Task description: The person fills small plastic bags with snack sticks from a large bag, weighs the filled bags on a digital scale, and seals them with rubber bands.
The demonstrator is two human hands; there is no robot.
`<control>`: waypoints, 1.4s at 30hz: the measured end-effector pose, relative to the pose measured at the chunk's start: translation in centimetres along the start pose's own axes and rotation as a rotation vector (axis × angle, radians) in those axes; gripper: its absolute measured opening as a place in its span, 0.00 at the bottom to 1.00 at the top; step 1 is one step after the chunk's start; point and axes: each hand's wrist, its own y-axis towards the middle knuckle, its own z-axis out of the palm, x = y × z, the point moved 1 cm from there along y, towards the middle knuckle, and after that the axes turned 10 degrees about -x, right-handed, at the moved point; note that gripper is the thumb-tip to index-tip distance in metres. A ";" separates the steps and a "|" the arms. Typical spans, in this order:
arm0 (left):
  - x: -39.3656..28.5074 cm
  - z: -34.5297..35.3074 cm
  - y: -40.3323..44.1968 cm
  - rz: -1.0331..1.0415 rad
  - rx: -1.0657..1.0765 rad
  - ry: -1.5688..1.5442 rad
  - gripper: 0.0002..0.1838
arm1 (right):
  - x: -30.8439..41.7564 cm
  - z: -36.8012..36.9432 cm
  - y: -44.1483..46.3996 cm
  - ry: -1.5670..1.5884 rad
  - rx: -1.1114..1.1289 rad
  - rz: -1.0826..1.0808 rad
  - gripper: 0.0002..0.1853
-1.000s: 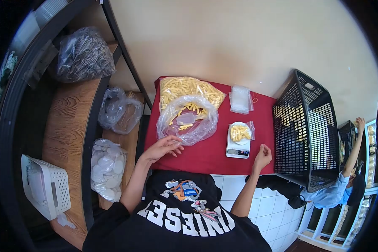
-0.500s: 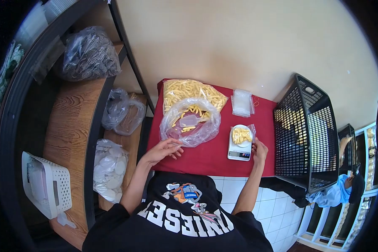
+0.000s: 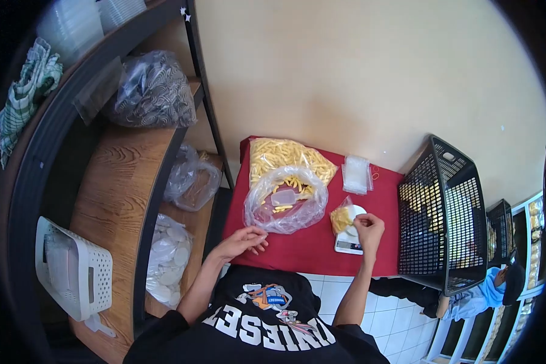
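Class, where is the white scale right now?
In the head view, the white scale sits right of centre on the red tablecloth, partly hidden by the right hand, between the open plastic bag and the black crate.

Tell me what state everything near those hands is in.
Rear bag: packed full
Front bag: open, few pieces inside
Clear container: inside front bag
Small bag: contains pieces, tilted
Scale: display unreadable
Clear packets: stacked flat
Crate: not empty
Left hand: loosely bent
Right hand: grip unclear
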 end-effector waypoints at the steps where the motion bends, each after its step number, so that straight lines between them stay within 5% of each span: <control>1: 0.2 0.0 0.1 -0.002 0.008 0.018 0.18 | 1.8 0.4 -0.8 -0.005 0.004 -0.032 0.09; 4: 0.1 0.4 0.3 0.061 -0.019 0.082 0.16 | 6.7 1.1 -3.4 -0.032 -0.042 -0.218 0.11; 7: -2.2 2.5 0.3 0.103 -0.135 0.175 0.16 | 11.6 0.8 -6.2 0.112 0.031 -0.162 0.14; 9: -4.0 4.0 0.3 0.450 -0.277 0.257 0.18 | 13.3 0.5 -7.6 0.145 0.051 -0.114 0.15; 10: -5.4 5.0 0.3 0.446 -0.269 0.252 0.18 | 14.4 0.4 -8.1 0.168 0.057 -0.174 0.15; 12: -8.7 6.9 0.1 0.958 -0.493 0.545 0.22 | 16.0 -0.4 -9.0 0.185 0.061 -0.231 0.16; 13: -9.6 7.6 0.3 1.026 -0.514 0.539 0.21 | 16.5 -0.8 -9.5 0.172 0.118 -0.185 0.16; 16: -10.9 8.2 -0.2 0.885 -0.250 0.327 0.12 | 17.4 -1.5 -10.3 0.240 0.190 -0.148 0.18; 20: -10.5 8.6 -1.6 0.673 -0.162 0.238 0.06 | 17.5 -2.4 -11.6 0.432 0.261 -0.105 0.21; 34: -9.7 8.7 -3.6 0.685 -0.347 0.190 0.05 | 17.1 0.0 -12.3 0.549 0.277 0.065 0.17; 42: -8.4 12.1 -2.3 0.730 -0.491 0.348 0.04 | 14.6 -1.0 -8.7 0.558 0.438 -0.076 0.17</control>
